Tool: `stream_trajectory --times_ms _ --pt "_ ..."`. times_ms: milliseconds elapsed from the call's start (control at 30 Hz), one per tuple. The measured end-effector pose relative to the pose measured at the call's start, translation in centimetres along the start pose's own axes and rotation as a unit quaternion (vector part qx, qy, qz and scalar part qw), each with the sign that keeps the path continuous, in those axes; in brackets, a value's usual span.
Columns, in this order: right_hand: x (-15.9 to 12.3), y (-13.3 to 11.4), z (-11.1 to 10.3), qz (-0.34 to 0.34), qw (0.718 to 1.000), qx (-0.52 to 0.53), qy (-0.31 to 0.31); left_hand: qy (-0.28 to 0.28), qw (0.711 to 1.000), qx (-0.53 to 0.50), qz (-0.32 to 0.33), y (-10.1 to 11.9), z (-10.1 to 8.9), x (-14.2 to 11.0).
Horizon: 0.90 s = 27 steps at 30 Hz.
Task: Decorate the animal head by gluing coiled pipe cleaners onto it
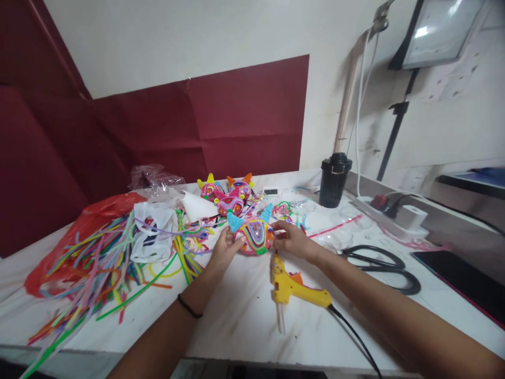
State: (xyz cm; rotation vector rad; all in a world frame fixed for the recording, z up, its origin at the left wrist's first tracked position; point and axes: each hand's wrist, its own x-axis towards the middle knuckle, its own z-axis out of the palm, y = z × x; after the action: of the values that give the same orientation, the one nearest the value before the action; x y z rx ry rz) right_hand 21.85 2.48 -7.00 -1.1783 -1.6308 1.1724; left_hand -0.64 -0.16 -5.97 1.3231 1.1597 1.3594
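Between my two hands is a colourful mask [255, 235] covered in coiled pipe cleaners, with blue pointed ears standing up. My left hand [228, 247] grips its left edge, thumb toward the front. At its right edge my right hand [291, 239] closes on the mask, fingers bent around the side. A yellow hot glue gun [294, 289] lies on the table just below my right hand, a clear glue stick poking from its back end. Several finished-looking masks [230, 202] with coloured ears and horns sit behind the one I hold.
Loose pipe cleaners [106, 268] spill from a red plastic bag [89, 210] at left, beside a white mask [153, 231]. Black-handled scissors [379, 263], a phone-like black slab [461, 281], a power strip [390, 218] and a black cup [334, 181] stand or lie at right.
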Motion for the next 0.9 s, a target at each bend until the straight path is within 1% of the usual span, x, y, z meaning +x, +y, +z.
stream_trajectory --times_ms 100,267,467,600,700,800,900 --pt "0.0 0.2 -0.2 -0.012 1.0 -0.008 0.0 -0.047 0.999 -0.002 0.001 0.5 0.0 0.1" --pt "0.1 0.5 -0.3 -0.037 0.999 -0.01 -0.006 -0.074 0.997 -0.021 0.002 0.6 -0.4 0.4" --pt "-0.1 0.7 0.2 -0.085 0.996 -0.007 0.009 -0.079 0.996 -0.044 -0.008 0.1 -0.6 0.6" --pt "-0.2 0.7 0.2 -0.095 0.995 0.001 0.021 -0.072 0.996 -0.058 -0.012 0.3 -0.2 0.2" --pt "-0.3 0.8 -0.1 -0.097 0.995 0.004 0.023 -0.07 0.995 -0.064 -0.019 0.4 -0.1 0.0" --pt "-0.5 0.8 -0.6 -0.1 0.995 0.005 0.026 -0.082 0.994 -0.072 -0.029 0.4 -0.3 -0.1" --pt "-0.9 0.5 -1.3 -0.108 0.993 0.005 0.04 -0.086 0.992 -0.086 -0.034 0.2 -0.6 0.0"
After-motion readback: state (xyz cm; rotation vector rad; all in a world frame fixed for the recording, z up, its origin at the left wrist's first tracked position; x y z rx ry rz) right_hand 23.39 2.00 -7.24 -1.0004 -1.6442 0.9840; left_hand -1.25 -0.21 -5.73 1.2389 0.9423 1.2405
